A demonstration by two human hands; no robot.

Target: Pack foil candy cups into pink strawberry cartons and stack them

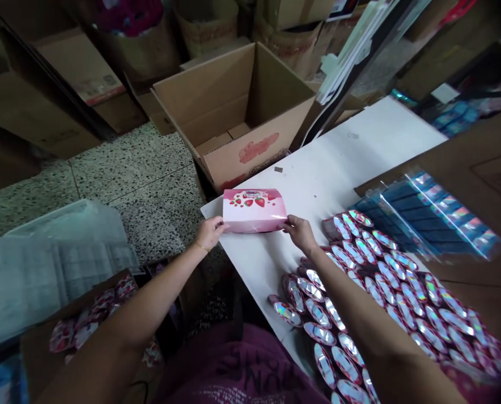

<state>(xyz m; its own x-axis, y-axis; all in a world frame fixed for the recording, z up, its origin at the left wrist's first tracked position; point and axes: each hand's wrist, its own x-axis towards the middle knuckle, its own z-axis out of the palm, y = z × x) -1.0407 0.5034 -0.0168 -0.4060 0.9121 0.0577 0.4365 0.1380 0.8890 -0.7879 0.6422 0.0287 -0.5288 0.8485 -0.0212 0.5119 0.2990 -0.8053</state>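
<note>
A pink carton printed with strawberries [254, 211] is held between my two hands above the near left corner of the white table [343, 168]. My left hand [210, 232] pinches its lower left corner, fingers closed. At the opposite lower corner, my right hand [300, 231] grips the edge between thumb and fingers. The carton looks flattish with a curved front; whether its far side is folded cannot be seen. Right of my right forearm stand many small oval packs with shiny tops [388, 276], packed close together on the table.
A large open cardboard box [237, 140] stands just beyond the table's edge. Blue clear-wrapped packs [436, 213] lie at right. Stacked clear plastic trays [57, 269] are at left, above a box of red-and-white wrapped items [103, 306]. More cartons fill the background.
</note>
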